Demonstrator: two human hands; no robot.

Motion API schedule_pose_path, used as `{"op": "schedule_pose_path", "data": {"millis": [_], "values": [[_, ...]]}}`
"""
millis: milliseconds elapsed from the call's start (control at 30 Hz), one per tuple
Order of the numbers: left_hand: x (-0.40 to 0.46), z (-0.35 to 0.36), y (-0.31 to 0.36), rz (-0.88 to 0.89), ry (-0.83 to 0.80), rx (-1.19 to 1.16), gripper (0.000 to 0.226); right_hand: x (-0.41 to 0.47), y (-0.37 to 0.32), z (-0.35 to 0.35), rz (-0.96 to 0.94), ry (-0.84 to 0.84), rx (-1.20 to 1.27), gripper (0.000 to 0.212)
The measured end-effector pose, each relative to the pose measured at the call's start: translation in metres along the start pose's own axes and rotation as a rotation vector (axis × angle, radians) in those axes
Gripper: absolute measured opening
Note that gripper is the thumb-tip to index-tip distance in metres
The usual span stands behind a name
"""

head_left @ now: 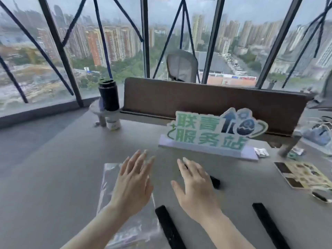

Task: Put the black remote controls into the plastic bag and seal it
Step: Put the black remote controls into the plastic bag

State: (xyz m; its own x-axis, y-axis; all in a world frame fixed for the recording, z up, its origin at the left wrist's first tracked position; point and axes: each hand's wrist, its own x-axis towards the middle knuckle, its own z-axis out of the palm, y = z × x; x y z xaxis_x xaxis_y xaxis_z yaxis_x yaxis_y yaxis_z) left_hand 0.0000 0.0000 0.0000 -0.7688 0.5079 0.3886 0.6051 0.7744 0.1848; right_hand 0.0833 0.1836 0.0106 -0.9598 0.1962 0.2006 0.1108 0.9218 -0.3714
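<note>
3 black remotes show on the grey table [53,168], all outside the bag. 1st remote [214,181] lies under your right hand [195,187], only its right end poking out past the knuckles; whether you touch it, cannot tell. 2nd remote [168,227] lies between your forearms, just beside the bag's right edge. 3rd remote [269,226] lies well apart to the right, angled toward the near edge.

Plastic bag [107,186] lies flat on the table, clear and crinkled, mostly beneath your left hand [133,184]. Left hand is palm down, fingers spread over the bag; contact with it not certain. Right hand is palm down too, fingers loosely splayed, gripping nothing visible.

Beyond the hands: a green-and-white sign [212,133] on a white base, a dark bottle [108,95] at the far left of a brown divider [206,103]. A printed card [305,175] lies at the right
</note>
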Motion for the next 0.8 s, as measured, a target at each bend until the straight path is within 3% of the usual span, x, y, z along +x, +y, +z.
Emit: {"op": "schedule_pose_path", "data": {"millis": [167, 367, 533, 633, 800], "values": [[-0.077, 0.058, -0.030, 0.041, -0.079, 0.030, 0.062, -0.056, 0.013, 0.084, 0.039, -0.187, -0.128, 0.071], [-0.135, 0.073, -0.039, 0.045, -0.167, 0.052, 0.069, -0.106, 0.013, 0.114, 0.167, -0.097, -0.158, 0.047], [-0.151, 0.075, -0.057, 0.034, -0.076, 0.135, 0.023, -0.129, 0.007, 0.103, 0.291, -0.202, -0.041, 0.036], [-0.148, 0.065, -0.049, -0.016, -0.147, 0.140, 0.019, -0.141, 0.015, 0.091, 0.342, -0.231, 0.113, 0.032], [-0.126, 0.060, -0.008, 0.014, -0.164, 0.055, 0.027, -0.169, 0.042, 0.045, 0.455, -0.219, 0.839, 0.022]]}}
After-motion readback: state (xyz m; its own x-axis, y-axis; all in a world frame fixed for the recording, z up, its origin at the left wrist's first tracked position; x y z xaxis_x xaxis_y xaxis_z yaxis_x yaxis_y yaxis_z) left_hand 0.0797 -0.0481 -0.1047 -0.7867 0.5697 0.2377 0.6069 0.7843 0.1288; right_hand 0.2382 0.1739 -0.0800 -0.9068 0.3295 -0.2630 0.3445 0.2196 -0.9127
